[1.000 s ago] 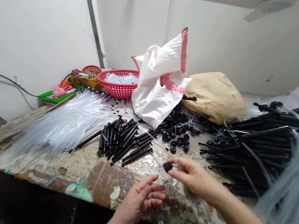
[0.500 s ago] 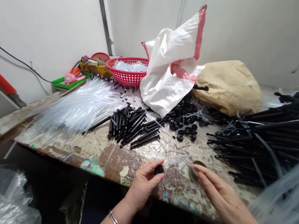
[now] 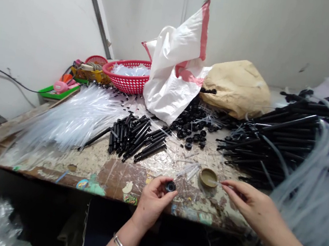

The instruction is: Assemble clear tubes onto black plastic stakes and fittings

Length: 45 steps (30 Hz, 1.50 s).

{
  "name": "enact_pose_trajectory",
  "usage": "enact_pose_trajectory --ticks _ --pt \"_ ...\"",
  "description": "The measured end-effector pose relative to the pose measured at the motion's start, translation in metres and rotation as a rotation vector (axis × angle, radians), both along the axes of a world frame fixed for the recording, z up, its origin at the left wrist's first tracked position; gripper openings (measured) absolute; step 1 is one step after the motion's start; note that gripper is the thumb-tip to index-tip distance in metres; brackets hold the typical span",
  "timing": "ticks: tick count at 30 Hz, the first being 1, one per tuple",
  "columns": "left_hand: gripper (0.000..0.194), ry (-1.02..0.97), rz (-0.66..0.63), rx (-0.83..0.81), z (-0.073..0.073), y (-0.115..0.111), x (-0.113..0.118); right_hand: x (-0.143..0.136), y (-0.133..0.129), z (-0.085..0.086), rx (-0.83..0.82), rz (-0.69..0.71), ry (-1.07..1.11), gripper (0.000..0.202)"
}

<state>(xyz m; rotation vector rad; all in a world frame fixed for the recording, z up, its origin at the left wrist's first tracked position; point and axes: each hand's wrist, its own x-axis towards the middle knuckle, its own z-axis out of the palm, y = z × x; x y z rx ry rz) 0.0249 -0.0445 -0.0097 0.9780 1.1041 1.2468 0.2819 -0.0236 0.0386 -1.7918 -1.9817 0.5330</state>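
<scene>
My left hand [image 3: 154, 200] is closed around a small round black plastic cap [image 3: 170, 186], pinched between thumb and fingers with its hollow face showing. My right hand [image 3: 244, 200] pinches a short thin translucent tube [image 3: 218, 183], whose tip reaches the right side of a small round dish [image 3: 206, 184] of brownish content. Whether the tip touches what is inside, I cannot tell. Several short clear tubes [image 3: 190, 170] lie on the worktable just left of the dish. More black caps [image 3: 189, 144] are scattered behind them.
Black rods [image 3: 137, 137] lie piled mid-table, with a fan of clear tubes [image 3: 74, 119] to their left. Behind stand a red basket [image 3: 127, 84], a white sack [image 3: 172, 74] and a brown bag [image 3: 238, 89]. Long black stems [image 3: 287, 138] with clear hoses [image 3: 310, 204] crowd the right.
My right hand has drawn back to the right relative to the dish, uncovering it. The black cap has tipped so its hollow face shows. The whole view has shifted slightly.
</scene>
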Motion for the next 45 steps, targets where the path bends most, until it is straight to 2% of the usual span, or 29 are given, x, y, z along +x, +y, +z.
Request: enact_pose_trajectory --ticks 6,12,16,20,24,29,32,35,39,45 --pt "0.033 -0.008 -0.079 -0.043 0.004 0.002 -0.007 -0.004 0.013 0.002 0.052 -0.007 -0.174 0.024" --pt "0.034 0.046 -0.096 0.042 0.000 0.005 -0.011 -0.007 0.021 -0.001 0.133 0.061 -0.392 0.021" --pt "0.031 0.141 -0.091 0.140 0.001 0.005 -0.011 -0.006 0.022 -0.006 0.143 0.110 -0.440 0.021" --pt "0.023 0.209 -0.058 0.191 0.003 0.003 -0.009 -0.002 0.021 -0.007 0.123 0.058 -0.345 0.022" --pt "0.033 0.172 -0.052 0.137 0.005 0.000 -0.007 -0.002 0.018 -0.003 0.073 0.035 -0.168 0.026" --pt "0.031 0.110 -0.071 0.041 0.006 -0.001 -0.009 -0.010 0.012 0.003 0.064 0.002 0.049 0.029" --pt "0.031 -0.024 -0.072 -0.014 0.006 0.000 -0.010 -0.016 0.009 0.006 0.064 -0.027 0.100 0.030" --pt "0.030 -0.241 -0.049 -0.035 0.006 0.002 -0.012 -0.023 0.007 0.009 0.048 -0.028 0.126 0.030" --pt "0.030 -0.474 -0.029 -0.090 0.008 0.005 -0.014 -0.034 0.003 0.012 -0.051 0.023 0.151 0.031" --pt "0.027 -0.500 0.054 -0.124 0.005 0.005 -0.013 -0.044 -0.001 0.011 -0.085 0.039 0.160 0.032"
